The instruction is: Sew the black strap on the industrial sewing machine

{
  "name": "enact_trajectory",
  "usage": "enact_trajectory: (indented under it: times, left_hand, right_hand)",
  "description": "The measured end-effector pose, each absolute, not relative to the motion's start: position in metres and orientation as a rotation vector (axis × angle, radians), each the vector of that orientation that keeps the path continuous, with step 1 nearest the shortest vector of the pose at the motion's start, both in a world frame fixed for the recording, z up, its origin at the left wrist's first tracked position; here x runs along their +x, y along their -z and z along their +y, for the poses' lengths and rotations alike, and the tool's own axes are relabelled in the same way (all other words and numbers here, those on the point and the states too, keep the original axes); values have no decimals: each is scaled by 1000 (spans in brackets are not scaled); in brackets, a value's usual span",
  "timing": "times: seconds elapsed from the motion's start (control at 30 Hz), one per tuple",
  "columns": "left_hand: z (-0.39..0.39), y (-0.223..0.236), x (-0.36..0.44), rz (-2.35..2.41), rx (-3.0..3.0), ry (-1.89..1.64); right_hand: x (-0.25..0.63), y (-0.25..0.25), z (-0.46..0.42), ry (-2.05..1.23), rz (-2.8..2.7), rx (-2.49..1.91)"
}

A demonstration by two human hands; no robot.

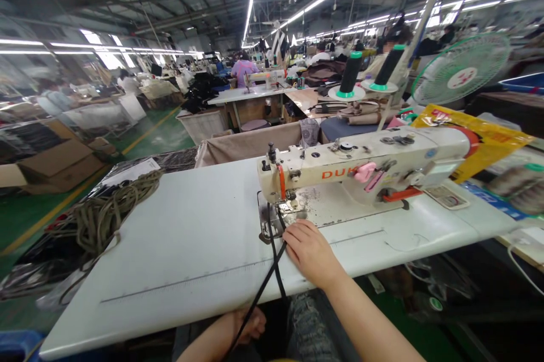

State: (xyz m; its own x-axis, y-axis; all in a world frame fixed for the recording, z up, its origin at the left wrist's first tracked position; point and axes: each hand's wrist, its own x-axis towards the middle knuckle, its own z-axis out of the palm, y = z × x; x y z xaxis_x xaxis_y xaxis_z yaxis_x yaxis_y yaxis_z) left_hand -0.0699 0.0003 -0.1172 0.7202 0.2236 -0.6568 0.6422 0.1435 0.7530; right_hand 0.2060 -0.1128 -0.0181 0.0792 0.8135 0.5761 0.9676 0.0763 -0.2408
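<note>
A narrow black strap (260, 292) runs from the presser foot of the sewing machine (314, 172) toward me, crosses another length of black strap (278, 278), and drops past the table's front edge. My right hand (308, 251) lies on the tabletop just in front of the needle area, its bent fingers closed on the strap at its left side. Below the front edge, by my lap, is my left hand (255, 323) with curled fingers. The strap passes across it, but what those fingers hold is hidden.
The white tabletop (191, 226) carries a printed ruler line. Bundled olive cords (114, 209) lie at its left. Two black thread cones (351, 74) and a green fan (463, 70) stand behind the machine. A yellow bag (501, 138) hangs at right. A person in purple (243, 67) sits farther back.
</note>
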Motion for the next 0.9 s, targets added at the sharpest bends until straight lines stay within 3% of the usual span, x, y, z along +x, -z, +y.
enact_trajectory:
  times: [0.1,0.33,0.6,0.9]
  left_hand:
    - [-10,92,-82,790,1430,337]
    - [-44,13,-69,510,1439,-160]
    - [-60,-60,-62,184,2012,59]
    - [-82,-100,-80,172,2246,151]
  right_hand:
    - [207,18,-112,337,-1784,-1769]
    - [208,20,-111,347,-1795,-1765]
    - [208,23,-111,409,-1811,-1758]
    - [208,24,-109,485,-1816,-1749]
